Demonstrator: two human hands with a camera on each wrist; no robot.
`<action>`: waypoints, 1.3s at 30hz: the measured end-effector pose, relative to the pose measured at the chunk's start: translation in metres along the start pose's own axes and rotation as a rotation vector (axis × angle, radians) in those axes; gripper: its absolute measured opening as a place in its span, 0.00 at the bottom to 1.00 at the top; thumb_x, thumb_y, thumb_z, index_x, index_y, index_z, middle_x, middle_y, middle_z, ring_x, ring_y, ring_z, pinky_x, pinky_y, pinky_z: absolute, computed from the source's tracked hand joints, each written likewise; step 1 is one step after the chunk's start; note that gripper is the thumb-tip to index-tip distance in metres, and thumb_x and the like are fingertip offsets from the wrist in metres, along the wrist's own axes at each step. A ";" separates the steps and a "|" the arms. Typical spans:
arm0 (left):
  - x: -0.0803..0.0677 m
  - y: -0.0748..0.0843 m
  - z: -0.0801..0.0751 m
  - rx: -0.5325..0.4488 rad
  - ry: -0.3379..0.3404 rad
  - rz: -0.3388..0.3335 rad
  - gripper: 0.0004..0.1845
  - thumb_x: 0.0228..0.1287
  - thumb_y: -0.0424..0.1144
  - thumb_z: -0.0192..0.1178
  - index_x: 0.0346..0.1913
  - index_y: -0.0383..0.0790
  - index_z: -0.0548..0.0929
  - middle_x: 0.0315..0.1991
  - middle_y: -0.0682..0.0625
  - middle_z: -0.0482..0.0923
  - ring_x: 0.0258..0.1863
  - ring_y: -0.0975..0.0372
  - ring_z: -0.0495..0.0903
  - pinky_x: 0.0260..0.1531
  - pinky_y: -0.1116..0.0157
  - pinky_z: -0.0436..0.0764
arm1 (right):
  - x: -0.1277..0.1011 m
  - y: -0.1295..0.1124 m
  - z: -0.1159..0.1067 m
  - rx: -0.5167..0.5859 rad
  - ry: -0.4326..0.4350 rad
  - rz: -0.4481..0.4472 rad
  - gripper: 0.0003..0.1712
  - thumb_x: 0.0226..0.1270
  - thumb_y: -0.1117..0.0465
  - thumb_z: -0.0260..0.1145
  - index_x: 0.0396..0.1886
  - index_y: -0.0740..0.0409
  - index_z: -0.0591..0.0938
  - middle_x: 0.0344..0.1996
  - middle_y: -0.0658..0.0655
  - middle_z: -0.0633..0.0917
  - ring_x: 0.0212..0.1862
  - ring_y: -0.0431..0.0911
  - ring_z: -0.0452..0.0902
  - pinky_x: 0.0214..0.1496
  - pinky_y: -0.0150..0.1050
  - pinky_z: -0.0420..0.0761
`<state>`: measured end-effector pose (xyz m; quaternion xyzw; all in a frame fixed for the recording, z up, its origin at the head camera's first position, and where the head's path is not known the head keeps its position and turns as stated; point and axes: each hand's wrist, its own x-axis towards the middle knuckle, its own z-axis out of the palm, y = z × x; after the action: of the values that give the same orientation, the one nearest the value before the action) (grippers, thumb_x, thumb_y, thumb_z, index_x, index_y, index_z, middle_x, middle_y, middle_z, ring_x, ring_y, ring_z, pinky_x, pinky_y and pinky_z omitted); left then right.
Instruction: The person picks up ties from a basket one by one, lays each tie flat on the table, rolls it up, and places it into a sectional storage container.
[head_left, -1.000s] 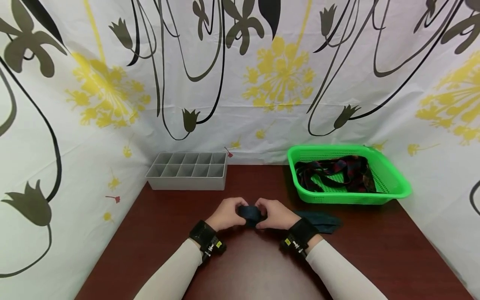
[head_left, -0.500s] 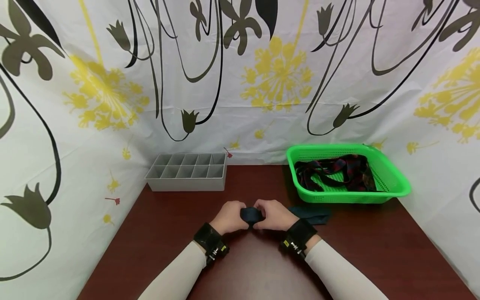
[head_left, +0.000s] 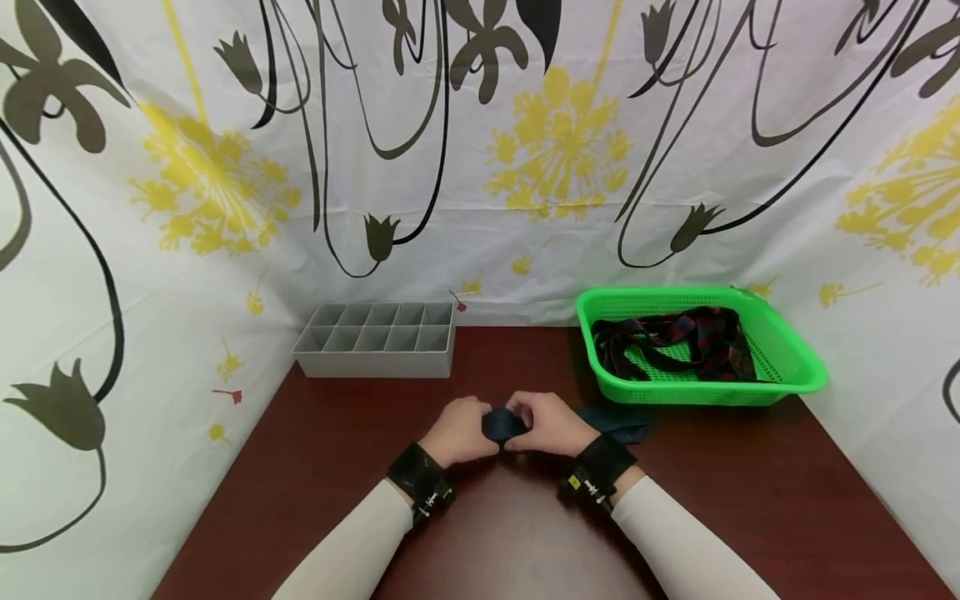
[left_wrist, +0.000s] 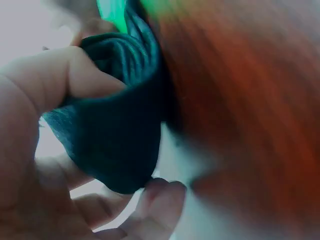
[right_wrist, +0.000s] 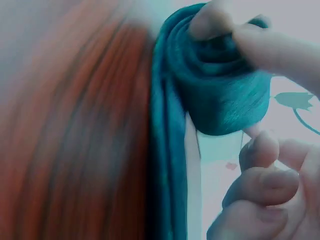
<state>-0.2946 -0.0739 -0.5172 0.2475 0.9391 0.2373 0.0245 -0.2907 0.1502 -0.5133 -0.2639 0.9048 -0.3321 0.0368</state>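
Observation:
Both hands meet at the middle of the dark red table [head_left: 315,475] and hold a rolled dark teal cloth strip [head_left: 501,423] between them. My left hand [head_left: 463,429] pinches the roll [left_wrist: 117,145] from the left, thumb on top and fingers under it. My right hand [head_left: 546,422] grips the roll [right_wrist: 220,95] from the right. The loose tail of the strip [head_left: 617,421] trails on the table to the right [right_wrist: 167,175].
A green plastic basket [head_left: 780,379] at the back right holds dark red and blue striped cloth [head_left: 675,333]. A grey divided organiser tray [head_left: 375,362] stands at the back left. Patterned curtains close off the back and sides.
The loose tail on the table has grown shorter as more of the strip has wound onto the roll. The hands have stayed in nearly the same place.

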 end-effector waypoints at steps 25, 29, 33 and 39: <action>-0.003 0.011 0.003 -0.010 0.040 -0.063 0.20 0.61 0.52 0.74 0.48 0.47 0.81 0.33 0.53 0.83 0.31 0.64 0.79 0.37 0.63 0.80 | -0.001 0.013 -0.005 0.006 0.022 0.018 0.21 0.52 0.57 0.85 0.43 0.44 0.84 0.21 0.44 0.77 0.25 0.38 0.73 0.36 0.34 0.75; -0.007 0.014 -0.002 -0.004 0.063 -0.082 0.18 0.59 0.50 0.75 0.44 0.46 0.81 0.29 0.53 0.81 0.28 0.63 0.78 0.34 0.63 0.79 | 0.000 0.008 -0.002 0.092 0.038 -0.082 0.28 0.52 0.54 0.86 0.52 0.44 0.83 0.25 0.45 0.77 0.28 0.38 0.74 0.39 0.34 0.77; -0.010 0.016 -0.009 0.017 0.052 -0.087 0.20 0.57 0.50 0.77 0.44 0.44 0.81 0.30 0.52 0.80 0.28 0.62 0.78 0.35 0.63 0.79 | 0.001 0.004 0.003 0.128 0.040 -0.085 0.29 0.52 0.51 0.86 0.53 0.45 0.84 0.26 0.45 0.78 0.28 0.36 0.73 0.38 0.33 0.78; -0.007 0.003 -0.005 -0.098 -0.037 -0.061 0.22 0.52 0.46 0.79 0.46 0.46 0.81 0.34 0.53 0.84 0.32 0.62 0.80 0.37 0.63 0.80 | 0.001 0.002 0.007 0.024 0.026 -0.036 0.18 0.53 0.57 0.82 0.43 0.44 0.84 0.24 0.44 0.79 0.28 0.38 0.74 0.39 0.34 0.77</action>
<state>-0.2884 -0.0774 -0.5119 0.2217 0.9328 0.2774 0.0612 -0.2908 0.1465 -0.5201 -0.2753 0.8963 -0.3468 0.0221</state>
